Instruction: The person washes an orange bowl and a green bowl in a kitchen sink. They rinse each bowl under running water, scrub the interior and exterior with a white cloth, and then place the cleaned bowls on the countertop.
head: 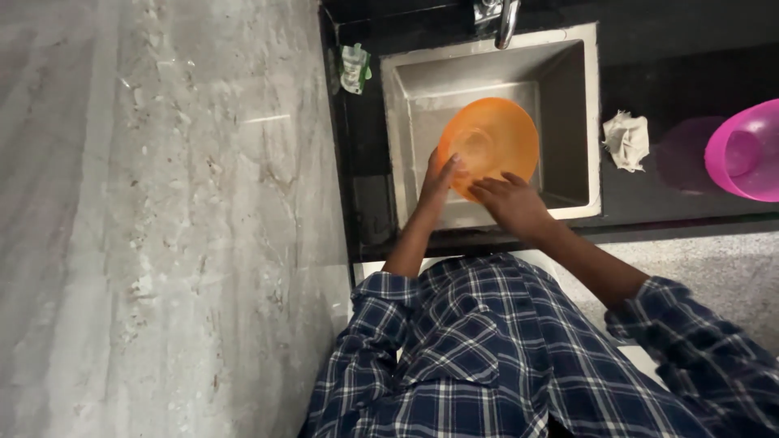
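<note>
Orange bowl (493,139) between left hand (438,180) and right hand (510,203), over sink (572,122).

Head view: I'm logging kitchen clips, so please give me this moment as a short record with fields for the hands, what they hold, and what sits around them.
setting: steel sink set in a black counter, beside a grey marble wall
left hand: grips the left edge of the orange bowl
right hand: on the bowl's lower edge
bowl position: held tilted over the sink
tap: above the sink; no water flow can be made out
counter right: crumpled cloth, pink bowl
counter left: small green and white pouch
clothing: blue checked shirt
</note>
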